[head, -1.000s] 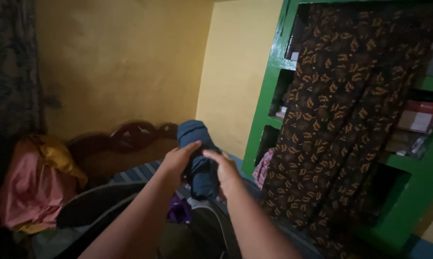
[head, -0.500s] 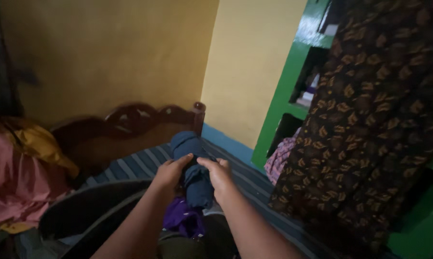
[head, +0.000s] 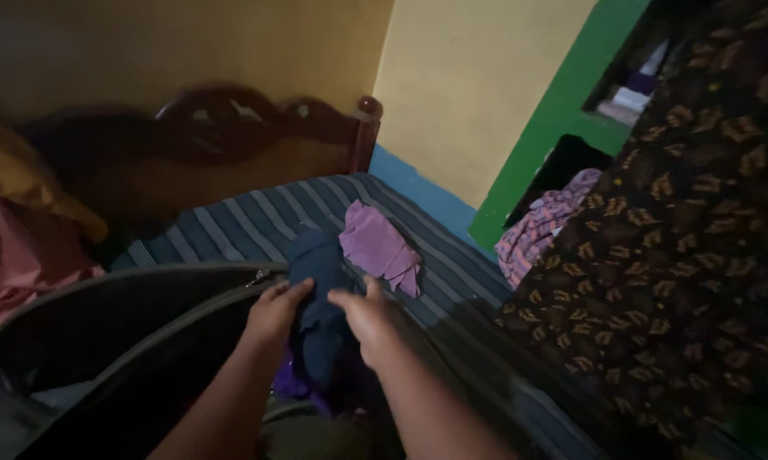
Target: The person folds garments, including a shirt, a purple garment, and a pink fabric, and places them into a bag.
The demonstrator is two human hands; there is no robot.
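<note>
Hands meet over a rolled dark blue garment [head: 320,319]: the left hand [head: 275,313] presses against its left side and the right hand [head: 363,317] clasps its right side, fingers curled onto the cloth, so both are gripping the same bundle. The roll lies with its long axis running away from the person, its far end pointing toward the striped mattress [head: 256,223] and its near end dipping down between the wrists. It sits squarely between the two hands, neither one nearer than the other, and directly above a purple cloth [head: 292,385] that shows underneath. To the left, the raised lid of a dark suitcase [head: 103,319] curves beside the left forearm, its zipper edge close to the left hand. Just beyond the bundle a lilac cloth [head: 380,247] lies flat on the mattress, apart from the hands. A dark patterned curtain [head: 682,255] hangs at the right.
</note>
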